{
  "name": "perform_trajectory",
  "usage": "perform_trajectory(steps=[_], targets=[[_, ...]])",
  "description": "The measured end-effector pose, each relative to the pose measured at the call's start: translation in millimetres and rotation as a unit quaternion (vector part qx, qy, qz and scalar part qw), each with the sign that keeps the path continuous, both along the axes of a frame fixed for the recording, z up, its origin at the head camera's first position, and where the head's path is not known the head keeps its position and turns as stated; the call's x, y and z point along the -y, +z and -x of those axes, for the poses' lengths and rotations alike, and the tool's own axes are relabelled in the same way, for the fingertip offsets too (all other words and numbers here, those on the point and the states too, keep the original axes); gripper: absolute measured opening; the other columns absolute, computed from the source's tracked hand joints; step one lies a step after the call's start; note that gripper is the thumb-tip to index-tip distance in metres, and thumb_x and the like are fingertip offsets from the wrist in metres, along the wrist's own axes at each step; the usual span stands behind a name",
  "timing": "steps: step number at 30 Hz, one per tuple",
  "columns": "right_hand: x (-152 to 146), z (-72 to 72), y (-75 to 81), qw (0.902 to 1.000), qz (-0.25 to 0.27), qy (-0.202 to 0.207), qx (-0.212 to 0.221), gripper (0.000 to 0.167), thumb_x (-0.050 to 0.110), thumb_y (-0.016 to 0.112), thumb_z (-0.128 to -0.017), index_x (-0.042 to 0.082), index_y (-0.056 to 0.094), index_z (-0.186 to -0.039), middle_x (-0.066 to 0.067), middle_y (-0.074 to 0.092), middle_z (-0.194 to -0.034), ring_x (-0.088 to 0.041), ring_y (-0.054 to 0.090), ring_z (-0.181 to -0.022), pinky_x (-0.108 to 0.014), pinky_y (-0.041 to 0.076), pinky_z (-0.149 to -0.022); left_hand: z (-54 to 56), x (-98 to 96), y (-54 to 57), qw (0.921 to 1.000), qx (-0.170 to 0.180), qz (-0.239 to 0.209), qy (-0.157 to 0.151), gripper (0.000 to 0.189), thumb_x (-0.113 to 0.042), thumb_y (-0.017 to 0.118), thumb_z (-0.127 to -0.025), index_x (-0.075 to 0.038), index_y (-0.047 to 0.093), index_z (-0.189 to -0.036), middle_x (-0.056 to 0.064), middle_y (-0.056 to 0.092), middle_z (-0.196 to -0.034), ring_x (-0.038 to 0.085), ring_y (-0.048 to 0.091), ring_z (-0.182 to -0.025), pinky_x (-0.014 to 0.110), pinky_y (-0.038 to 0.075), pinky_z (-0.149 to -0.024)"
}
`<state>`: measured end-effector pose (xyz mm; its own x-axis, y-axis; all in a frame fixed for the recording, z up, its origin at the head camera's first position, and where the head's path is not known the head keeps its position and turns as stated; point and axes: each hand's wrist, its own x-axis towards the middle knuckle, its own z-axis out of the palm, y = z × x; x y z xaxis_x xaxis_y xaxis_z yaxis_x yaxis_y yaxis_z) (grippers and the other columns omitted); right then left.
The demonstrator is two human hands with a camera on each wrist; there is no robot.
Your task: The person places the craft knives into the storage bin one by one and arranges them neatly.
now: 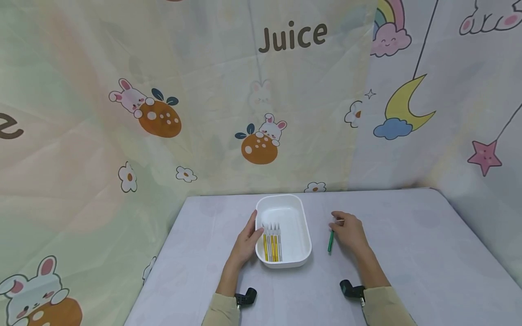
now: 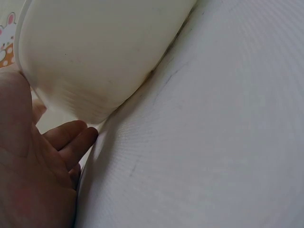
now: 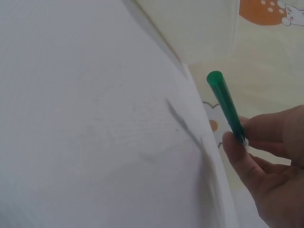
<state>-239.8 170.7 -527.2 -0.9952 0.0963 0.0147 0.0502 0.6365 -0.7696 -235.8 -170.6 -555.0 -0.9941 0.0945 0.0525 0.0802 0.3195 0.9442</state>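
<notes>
A white tray [image 1: 291, 240] stands on the table in the head view. Several slim pens [image 1: 272, 244] with yellow or grey barrels and pale tips lie side by side in its lower left part. My left hand [image 1: 245, 242] holds the tray's left side, thumb at the rim; in the left wrist view its fingers [image 2: 78, 145] lie along the outer wall. To the right of the tray, my right hand [image 1: 350, 232] pinches a green pen [image 1: 331, 242] between thumb and fingertips. In the right wrist view the pen's green end [image 3: 223, 97] points away from the fingers, its white part mostly hidden by them.
A white cloth covers the table [image 1: 408, 249]. Behind it hangs a printed curtain [image 1: 220, 113] with rabbits, flowers and a moon, close to the table's far edge. Black wrist cameras sit on both forearms.
</notes>
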Motion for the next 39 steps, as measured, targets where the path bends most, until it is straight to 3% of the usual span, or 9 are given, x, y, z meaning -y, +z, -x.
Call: perform_trajectory(steps=[6,10,14,18,33,39], targets=[[1.4,0.8,3.0,0.9995,0.028,0.001,-0.015,0.045,0.013,0.071,-0.097,0.001,0.062,-0.140,-0.024,0.067,-0.130,-0.035,0.069,-0.109,-0.040,0.062,-0.083,-0.8,0.1,-0.6,1.0000,0.002,-0.001,0.002,0.064,-0.033,0.055,-0.107,-0.036,0.027,-0.165,-0.017,0.026,-0.170,0.015,0.025,-0.159,0.048,0.023,-0.130],[5.6,0.3,8.1,0.9967,0.076,0.014,-0.025,0.048,0.018,0.072,-0.098,0.006,0.062,-0.143,-0.021,0.070,-0.122,-0.025,0.075,-0.095,-0.030,0.062,-0.075,-1.1,-0.4,-0.3,1.0000,0.002,0.000,0.003,0.064,-0.034,0.055,-0.107,-0.038,0.027,-0.165,-0.017,0.026,-0.169,0.015,0.026,-0.159,0.048,0.023,-0.130],[11.6,-3.6,16.4,0.9897,0.132,0.034,-0.044,0.053,0.015,0.074,-0.097,0.006,0.058,-0.147,-0.021,0.069,-0.118,-0.018,0.077,-0.081,-0.039,0.065,-0.077,-0.9,-0.6,-0.6,1.0000,0.003,0.004,0.005,0.064,-0.036,0.055,-0.107,-0.039,0.027,-0.164,-0.018,0.027,-0.169,0.014,0.026,-0.159,0.048,0.024,-0.129],[17.2,-6.7,22.7,0.9801,0.177,0.063,-0.064,0.058,0.008,0.075,-0.095,0.003,0.055,-0.149,-0.025,0.061,-0.129,-0.016,0.075,-0.083,-0.043,0.066,-0.079,-0.9,-0.3,-0.7,1.0000,0.001,0.004,0.003,0.063,-0.035,0.055,-0.107,-0.038,0.027,-0.164,-0.017,0.027,-0.169,0.015,0.026,-0.159,0.048,0.023,-0.129],[42.1,-10.2,30.0,0.9700,0.218,0.080,-0.071,0.061,-0.001,0.073,-0.094,0.004,0.052,-0.150,-0.022,0.057,-0.137,-0.022,0.078,-0.085,-0.029,0.065,-0.074,-1.2,0.4,0.1,1.0000,0.001,0.008,0.002,0.063,-0.034,0.053,-0.108,-0.039,0.026,-0.164,-0.019,0.025,-0.169,0.012,0.024,-0.159,0.046,0.022,-0.130],[58.3,-12.1,30.9,0.9746,0.199,0.078,-0.068,0.062,0.002,0.075,-0.094,0.006,0.051,-0.152,-0.019,0.052,-0.150,-0.021,0.077,-0.086,-0.026,0.065,-0.072,-1.0,0.4,1.2,0.9999,0.005,0.015,0.006,0.062,-0.035,0.053,-0.108,-0.039,0.026,-0.164,-0.020,0.025,-0.169,0.011,0.025,-0.159,0.045,0.023,-0.130]])
